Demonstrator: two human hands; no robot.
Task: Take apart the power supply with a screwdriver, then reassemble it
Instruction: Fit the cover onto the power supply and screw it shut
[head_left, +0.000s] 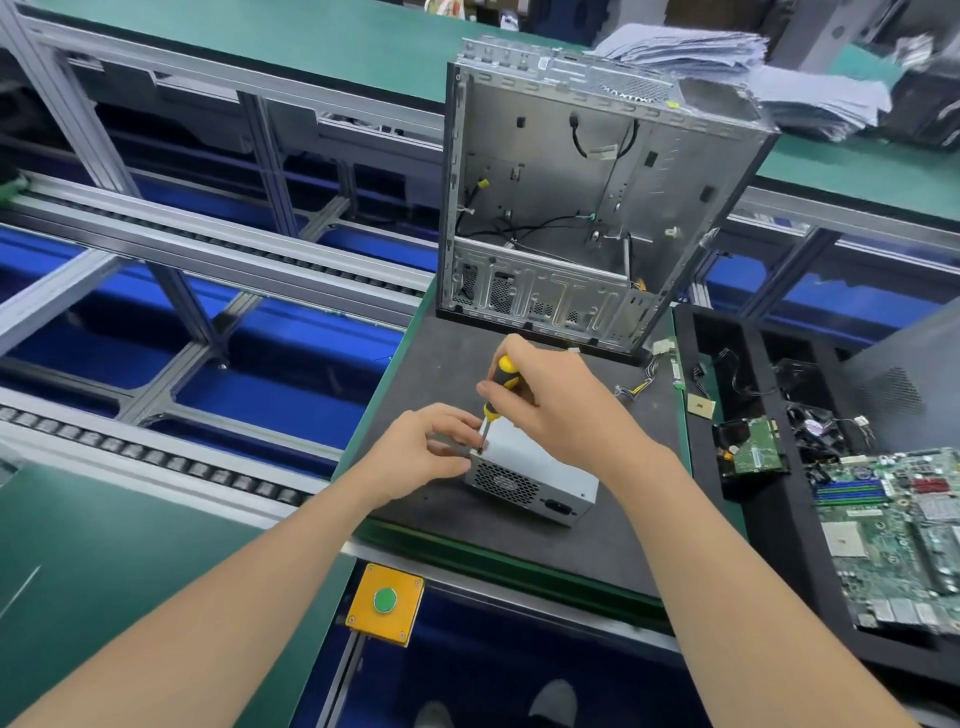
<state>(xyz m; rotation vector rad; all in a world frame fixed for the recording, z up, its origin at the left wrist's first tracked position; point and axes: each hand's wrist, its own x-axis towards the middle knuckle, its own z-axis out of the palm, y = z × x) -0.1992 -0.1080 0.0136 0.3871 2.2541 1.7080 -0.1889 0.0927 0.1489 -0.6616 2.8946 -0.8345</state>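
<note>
Power supply (550, 478): grey box on dark mat (519, 551), fan grille facing the person.
Left hand (431, 447): fingers curled on its top left corner.
Screwdriver (504, 365): nearly upright, tip down at that corner. Right hand (561, 410) grips the handle directly above.
Behind: open computer case (571, 208), green workbench (337, 36).

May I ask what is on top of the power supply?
The screwdriver tip, at the left corner of the power supply by the left hand; the right hand hides the far end.
</note>
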